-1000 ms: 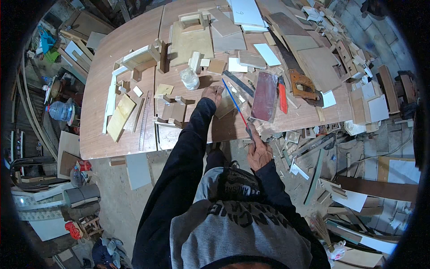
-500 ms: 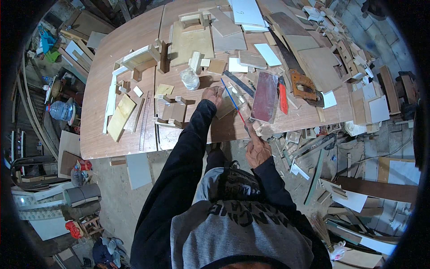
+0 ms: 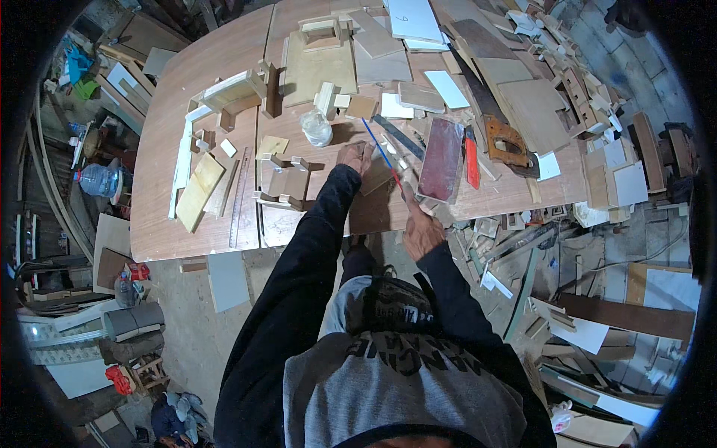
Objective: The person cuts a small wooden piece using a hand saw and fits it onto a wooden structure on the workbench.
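The right hand (image 3: 423,235) grips the near end of a slim blue-and-red tool (image 3: 379,146), index finger (image 3: 411,203) pointing forward along it. The tool slants forward-left over the worktable (image 3: 213,60), just beside the left hand (image 3: 356,157), whose arm (image 3: 310,243) reaches far forward; whether its fingers hold anything, I cannot tell.

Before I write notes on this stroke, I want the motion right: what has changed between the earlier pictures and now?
The right hand and the thin blue-and-red blade it holds have moved forward, away from the body, and slightly left. Nothing was visibly picked up or let go. The left hand, handsaw and dark red board stayed essentially where they were.
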Motion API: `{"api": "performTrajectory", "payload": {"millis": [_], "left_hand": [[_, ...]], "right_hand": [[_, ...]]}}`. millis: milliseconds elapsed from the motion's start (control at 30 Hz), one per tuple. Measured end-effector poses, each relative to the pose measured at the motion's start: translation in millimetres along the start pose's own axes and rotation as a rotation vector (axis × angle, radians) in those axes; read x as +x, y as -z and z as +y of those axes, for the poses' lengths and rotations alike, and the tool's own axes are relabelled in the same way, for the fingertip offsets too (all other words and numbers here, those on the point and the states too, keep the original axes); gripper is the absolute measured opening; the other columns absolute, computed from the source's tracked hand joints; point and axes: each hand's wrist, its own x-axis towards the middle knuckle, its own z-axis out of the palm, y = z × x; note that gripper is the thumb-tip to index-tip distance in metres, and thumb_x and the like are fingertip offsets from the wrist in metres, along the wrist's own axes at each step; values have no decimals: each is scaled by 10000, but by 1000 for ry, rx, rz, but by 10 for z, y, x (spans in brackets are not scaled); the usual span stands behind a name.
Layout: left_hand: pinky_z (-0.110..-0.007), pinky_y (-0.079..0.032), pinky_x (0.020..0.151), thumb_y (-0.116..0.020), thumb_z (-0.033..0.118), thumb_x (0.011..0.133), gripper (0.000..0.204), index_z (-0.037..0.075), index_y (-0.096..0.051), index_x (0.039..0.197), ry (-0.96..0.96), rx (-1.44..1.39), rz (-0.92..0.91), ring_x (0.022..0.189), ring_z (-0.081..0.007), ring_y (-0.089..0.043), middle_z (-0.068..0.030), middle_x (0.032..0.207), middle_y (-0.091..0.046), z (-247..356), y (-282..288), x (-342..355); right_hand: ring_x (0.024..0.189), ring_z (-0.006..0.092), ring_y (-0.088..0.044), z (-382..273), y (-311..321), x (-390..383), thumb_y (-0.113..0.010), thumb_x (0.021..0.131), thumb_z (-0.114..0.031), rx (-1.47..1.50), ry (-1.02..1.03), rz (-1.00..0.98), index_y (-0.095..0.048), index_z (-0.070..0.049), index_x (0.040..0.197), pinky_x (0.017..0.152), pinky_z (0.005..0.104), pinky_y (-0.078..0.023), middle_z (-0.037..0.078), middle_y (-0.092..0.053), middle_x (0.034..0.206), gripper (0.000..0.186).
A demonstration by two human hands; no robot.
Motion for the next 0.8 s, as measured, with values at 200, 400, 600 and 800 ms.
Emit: {"api": "performTrajectory", "payload": {"millis": [200,400,600,800], "left_hand": [[-456,-429,738,-364,414,927,491,-7,-590,813,-35,-57,49,836,-413,-565,-251,813,-600,-45,18,2],[-450,-427,773,-397,384,906,464,-27,-599,830,-48,-24,-3,860,-419,-564,-272,829,-599,-29,58,-5],[-447,-426,775,-399,399,900,478,-23,-605,810,-111,8,37,855,-420,-561,-266,821,-598,-126,-24,18],[-446,-431,745,-394,425,905,501,-14,-596,774,-136,25,14,817,-420,-563,-253,786,-598,-249,-94,13]], "right_hand": [[763,405,-583,111,-142,180,-427,819,-56,115,-211,-103,-269,-254,1403,757,453,-460,240,-590,1025,637],[802,415,-585,-75,18,120,-437,817,-58,97,-151,20,-306,-265,1387,775,463,-458,216,-594,1052,621],[841,414,-588,-128,77,45,-442,810,-38,88,-100,94,-315,-273,1381,791,456,-464,208,-601,1048,630],[681,295,-551,-8,-19,-42,-533,741,-61,39,-63,113,-354,-246,1368,641,390,-442,109,-548,748,677]]}}
